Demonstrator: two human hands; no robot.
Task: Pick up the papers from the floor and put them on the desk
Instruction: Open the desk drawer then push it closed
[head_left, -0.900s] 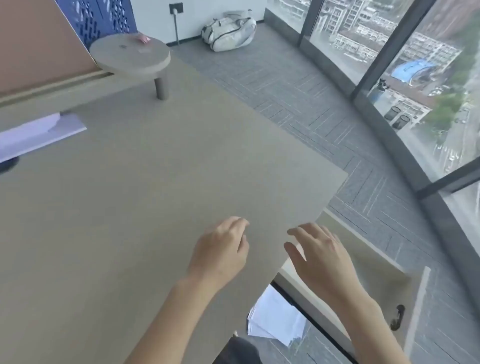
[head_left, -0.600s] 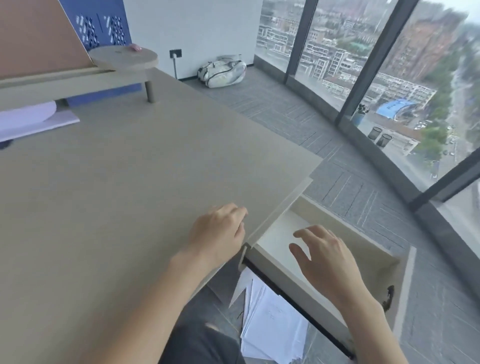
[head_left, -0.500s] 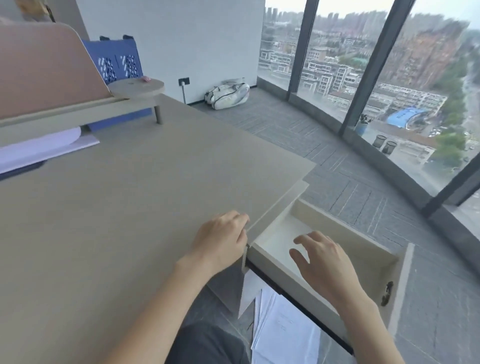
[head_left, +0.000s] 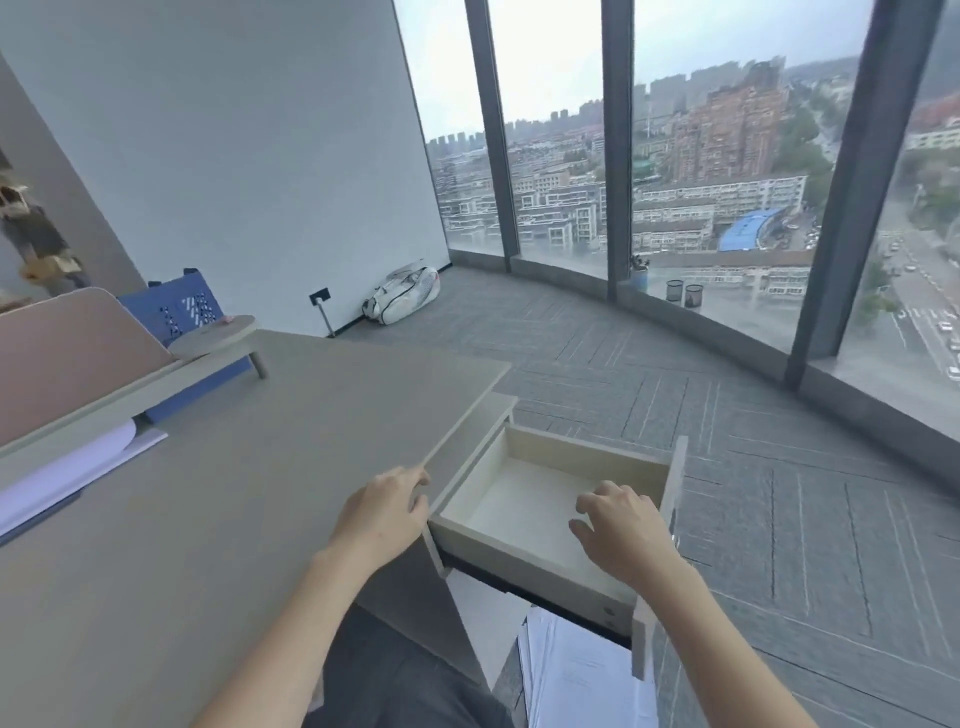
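White sheets of paper are in a loose pile on the grey carpet, right under the pulled-out pale wooden drawer. Left hand rests curled at the beige desk edge, empty. Right hand hovers half-open over the drawer, holding nothing.

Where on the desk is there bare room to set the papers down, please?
The desk is bare from the left hand back to the raised shelf. Its far-left edge is taken by white sheets under that shelf. The open drawer, beneath the right hand, is empty. The papers lie on the floor.
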